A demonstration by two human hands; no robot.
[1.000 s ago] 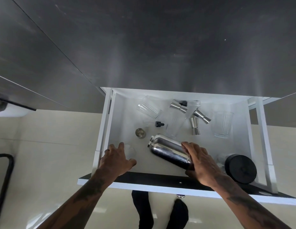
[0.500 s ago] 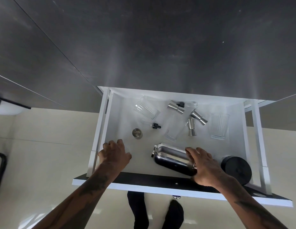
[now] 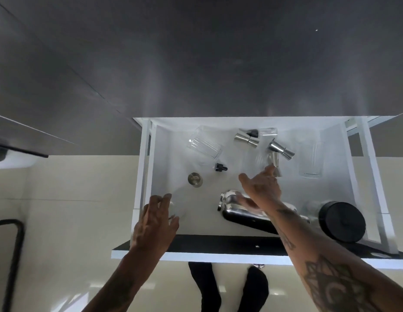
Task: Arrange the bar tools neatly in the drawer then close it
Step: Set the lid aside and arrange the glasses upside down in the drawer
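The white drawer [image 3: 143, 167] stands pulled out, its black front panel [image 3: 218, 244] nearest me. A steel shaker [image 3: 238, 210] lies on its side at the front. My right hand [image 3: 261, 188] hovers above it, fingers spread and empty, just short of a jigger [image 3: 275, 159]. Two more jiggers [image 3: 246, 138] [image 3: 281, 149] lie at the back. My left hand [image 3: 155, 221] curls around a clear glass [image 3: 174, 209] at the front left corner. A ribbed glass [image 3: 203, 144] lies at the back left, and another glass [image 3: 310, 162] stands at the right.
A small dropper bottle [image 3: 219, 167] and a round metal cap [image 3: 195, 179] lie left of centre. A black round lid [image 3: 341, 218] rests in the front right corner. Dark cabinet fronts [image 3: 196, 52] rise behind the drawer. A black pipe [image 3: 17, 244] runs along the cream floor at left.
My right hand has let go of the shaker and moved up toward the jiggers. The shaker now lies near the front panel. My left hand stays on the clear glass.
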